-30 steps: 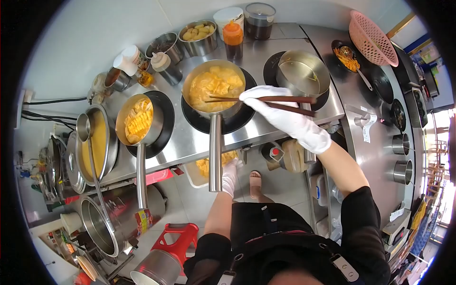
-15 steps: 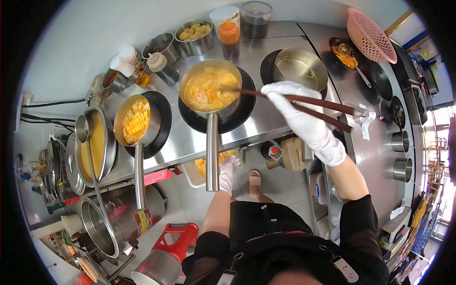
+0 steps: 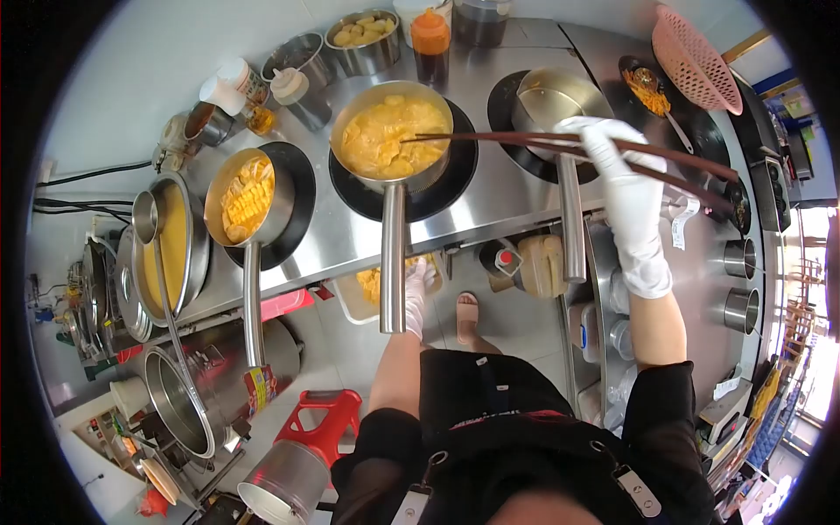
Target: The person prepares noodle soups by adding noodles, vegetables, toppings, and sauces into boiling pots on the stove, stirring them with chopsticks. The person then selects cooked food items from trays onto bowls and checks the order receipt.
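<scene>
My right hand, in a white glove, is closed around long brown chopsticks. One tip reaches into the middle saucepan, which holds yellow soup with pieces of food. Below the counter edge, my gloved left hand is at a white tub of yellow food. The middle pan's handle partly covers that hand, so its grip is unclear. To the left stands a second saucepan with corn and other food. Under my right hand is a saucepan with clear liquid.
A pot of yellow liquid with a ladle stands far left. Squeeze bottles and a bowl of pale round food line the back. A pink basket is at right. Below stands a red stool.
My right hand has moved right and slightly down with the chopsticks, whose tips are more level and farther apart. The view has shifted slightly. My left hand stays at the tub.
</scene>
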Demonstrator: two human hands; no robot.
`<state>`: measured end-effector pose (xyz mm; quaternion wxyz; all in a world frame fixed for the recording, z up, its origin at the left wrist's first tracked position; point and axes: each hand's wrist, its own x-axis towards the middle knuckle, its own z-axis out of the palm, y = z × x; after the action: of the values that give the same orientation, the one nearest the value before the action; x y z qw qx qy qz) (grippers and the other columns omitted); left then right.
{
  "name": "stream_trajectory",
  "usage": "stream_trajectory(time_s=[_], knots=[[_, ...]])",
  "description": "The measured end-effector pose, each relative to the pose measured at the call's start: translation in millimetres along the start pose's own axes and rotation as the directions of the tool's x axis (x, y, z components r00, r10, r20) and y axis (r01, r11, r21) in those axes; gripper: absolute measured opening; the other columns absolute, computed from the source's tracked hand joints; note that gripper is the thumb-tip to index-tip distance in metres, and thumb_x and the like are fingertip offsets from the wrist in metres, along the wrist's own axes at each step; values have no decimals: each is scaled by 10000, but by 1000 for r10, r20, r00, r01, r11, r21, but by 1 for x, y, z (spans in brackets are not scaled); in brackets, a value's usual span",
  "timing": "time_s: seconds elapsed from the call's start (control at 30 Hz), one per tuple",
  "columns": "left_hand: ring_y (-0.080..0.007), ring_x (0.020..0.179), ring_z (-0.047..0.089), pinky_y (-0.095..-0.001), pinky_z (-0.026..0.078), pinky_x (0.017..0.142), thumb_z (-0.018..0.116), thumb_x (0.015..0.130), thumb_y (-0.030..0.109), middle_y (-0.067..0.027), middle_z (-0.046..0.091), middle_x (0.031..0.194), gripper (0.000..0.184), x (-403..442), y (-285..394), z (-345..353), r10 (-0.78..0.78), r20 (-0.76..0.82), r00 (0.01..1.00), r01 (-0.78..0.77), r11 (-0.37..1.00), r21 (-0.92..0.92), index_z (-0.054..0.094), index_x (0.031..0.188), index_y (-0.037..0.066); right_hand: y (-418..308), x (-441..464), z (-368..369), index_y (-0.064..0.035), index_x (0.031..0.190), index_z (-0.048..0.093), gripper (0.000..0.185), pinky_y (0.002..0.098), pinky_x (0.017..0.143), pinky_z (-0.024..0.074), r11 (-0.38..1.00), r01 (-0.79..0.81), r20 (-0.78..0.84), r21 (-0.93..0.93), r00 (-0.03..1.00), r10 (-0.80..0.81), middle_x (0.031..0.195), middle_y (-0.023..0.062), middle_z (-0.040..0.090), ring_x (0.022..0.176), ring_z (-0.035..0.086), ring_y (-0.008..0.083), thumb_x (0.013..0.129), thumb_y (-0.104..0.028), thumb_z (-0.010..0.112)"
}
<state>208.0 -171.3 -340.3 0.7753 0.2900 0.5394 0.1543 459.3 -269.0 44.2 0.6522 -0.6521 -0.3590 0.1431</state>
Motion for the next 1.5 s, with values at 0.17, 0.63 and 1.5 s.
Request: stream_trajectory(time_s=[0.17,0.63,1.5], knots=[[-180,842,643,-275,503,693,675,839,315,-84,653,1014,373,13,-9,0,26,-53,998,-24,999,28,571,1078,49,27,-6,-27,20,972,648,180,281,804,521,975,-166,-53,148,983,175,925,99,665,859,644,169,903,-122,563],[-116,603,563,-251,456,573,699,817,293,-26,629,727,242,31,-25,17,246,-194,950,-240,969,55,632,842,62,53,-40,-41,52,984,614,243,340,808,542,895,-166,-264,414,919,292,967,144,641,885,637,226,931,-168,526],[-274,1031,544,-403,399,976,221,995,326,-165,591,1058,486,-362,48,257,107,754,648,-335,930,155,565,1014,-16,-25,-298,-84,-20,1122,600,358,278,795,456,481,-167,-85,860,885,459,1031,68,637,899,588,137,926,-307,512]])
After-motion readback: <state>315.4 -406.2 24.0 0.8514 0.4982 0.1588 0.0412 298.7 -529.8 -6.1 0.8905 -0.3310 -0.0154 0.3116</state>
